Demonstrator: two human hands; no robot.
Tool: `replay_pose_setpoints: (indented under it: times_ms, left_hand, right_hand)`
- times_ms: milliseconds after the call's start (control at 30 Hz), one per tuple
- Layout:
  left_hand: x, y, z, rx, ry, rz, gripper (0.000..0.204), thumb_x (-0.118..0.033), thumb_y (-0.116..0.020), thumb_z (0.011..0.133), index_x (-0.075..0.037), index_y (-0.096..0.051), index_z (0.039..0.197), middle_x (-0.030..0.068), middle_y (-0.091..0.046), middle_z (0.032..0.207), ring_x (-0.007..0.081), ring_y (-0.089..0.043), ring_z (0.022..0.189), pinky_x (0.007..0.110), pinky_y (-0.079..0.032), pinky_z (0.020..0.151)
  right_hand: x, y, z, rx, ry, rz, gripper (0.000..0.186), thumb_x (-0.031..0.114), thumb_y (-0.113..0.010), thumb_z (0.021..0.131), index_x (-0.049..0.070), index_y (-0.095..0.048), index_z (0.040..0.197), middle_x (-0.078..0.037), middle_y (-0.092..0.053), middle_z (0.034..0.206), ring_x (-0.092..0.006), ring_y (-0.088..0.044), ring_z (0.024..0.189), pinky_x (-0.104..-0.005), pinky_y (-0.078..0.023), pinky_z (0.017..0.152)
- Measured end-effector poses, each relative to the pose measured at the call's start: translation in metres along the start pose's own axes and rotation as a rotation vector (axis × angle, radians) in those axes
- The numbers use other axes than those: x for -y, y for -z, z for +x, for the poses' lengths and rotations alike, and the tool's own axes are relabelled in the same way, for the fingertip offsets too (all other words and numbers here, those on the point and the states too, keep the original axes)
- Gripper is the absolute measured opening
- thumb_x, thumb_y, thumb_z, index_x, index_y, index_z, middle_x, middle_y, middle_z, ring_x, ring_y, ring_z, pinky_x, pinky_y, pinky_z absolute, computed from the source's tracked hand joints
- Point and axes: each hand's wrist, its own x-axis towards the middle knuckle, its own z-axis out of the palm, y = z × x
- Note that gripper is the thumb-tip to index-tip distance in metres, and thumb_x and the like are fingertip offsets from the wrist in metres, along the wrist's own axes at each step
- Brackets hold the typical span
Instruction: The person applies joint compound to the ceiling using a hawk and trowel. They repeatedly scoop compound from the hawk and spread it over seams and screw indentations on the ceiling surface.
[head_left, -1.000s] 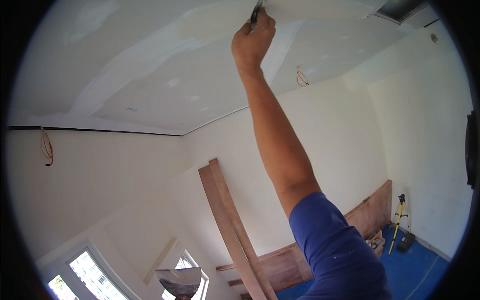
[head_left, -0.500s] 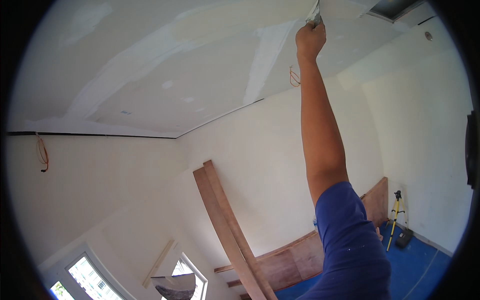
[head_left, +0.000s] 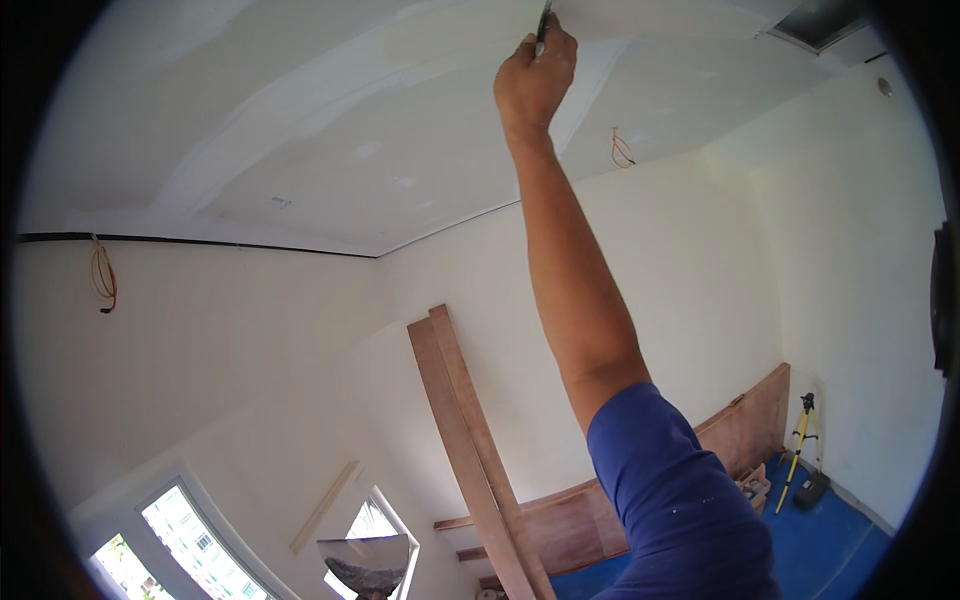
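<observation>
Raised overhead on a straight arm, my right hand (head_left: 537, 82) is closed round a putty knife (head_left: 544, 22), seen nearly edge-on at the top of the view. Its blade is up against or close to the ceiling (head_left: 330, 130), which has pale bands and patches of filler; I cannot tell whether they touch. Low down, a wide scraper blade (head_left: 366, 553) carrying a dark grey heap of compound is held up. Only a sliver of what seems to be my left hand (head_left: 373, 595) shows below that blade; the rest is out of view.
Long brown boards (head_left: 462, 450) lean against the far wall. Wood panels (head_left: 745, 425) stand low along it. A yellow tripod (head_left: 797, 450) and a black case (head_left: 811, 490) sit on blue floor covering (head_left: 835, 540). Orange wires (head_left: 622, 150) hang down. A ceiling opening (head_left: 815, 25) is at upper right.
My right hand has swept left along the ceiling with the putty knife, whose blade has turned nearly edge-on. The view has shifted slightly, and the wide scraper sits a little further right.
</observation>
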Motion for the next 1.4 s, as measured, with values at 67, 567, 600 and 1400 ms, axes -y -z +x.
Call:
replay_pose_setpoints:
  times_ms: [67,567,600,1400]
  left_hand:
    - [0.0,0.005,-0.008,-0.012,-0.013,-0.013,0.033,-0.031,-0.052,0.11,-0.009,-0.06,0.085,-0.0021,-0.051,0.059,0.0052,-0.044,0.045,0.022,-0.033,0.04]
    - [-0.003,0.024,-0.026,-0.051,0.069,-0.089,0.031,-0.028,-0.053,0.109,-0.006,-0.063,0.088,0.0,-0.053,0.057,0.0072,-0.044,0.044,0.024,-0.034,0.04]
    - [-0.005,0.023,-0.026,-0.002,0.071,-0.247,0.032,-0.028,-0.052,0.109,-0.006,-0.063,0.089,-0.0001,-0.053,0.057,0.0071,-0.044,0.044,0.024,-0.034,0.041]
    - [0.021,-0.016,0.019,-0.004,0.04,-0.074,0.037,-0.032,-0.054,0.109,-0.009,-0.061,0.081,-0.0015,-0.05,0.057,0.007,-0.041,0.043,0.024,-0.032,0.039]
  right_hand:
    - [0.03,-0.018,-0.031,0.045,-0.005,0.009,0.05,-0.011,-0.056,0.089,-0.01,-0.051,0.138,-0.026,-0.055,0.131,-0.0435,-0.054,0.115,-0.0492,-0.048,0.098]
    - [0.112,-0.024,-0.13,0.316,-0.034,0.146,0.038,-0.006,-0.052,0.098,-0.008,-0.054,0.136,-0.021,-0.06,0.13,-0.0393,-0.058,0.117,-0.0456,-0.052,0.098]
    - [0.099,-0.01,-0.124,0.311,0.012,0.159,0.035,-0.003,-0.051,0.1,-0.007,-0.057,0.134,-0.021,-0.062,0.129,-0.0385,-0.061,0.116,-0.0451,-0.052,0.097]
    - [-0.099,0.044,0.079,-0.159,-0.005,-0.142,0.032,0.001,-0.056,0.096,-0.008,-0.064,0.126,-0.025,-0.066,0.116,-0.0411,-0.066,0.106,-0.047,-0.052,0.094]
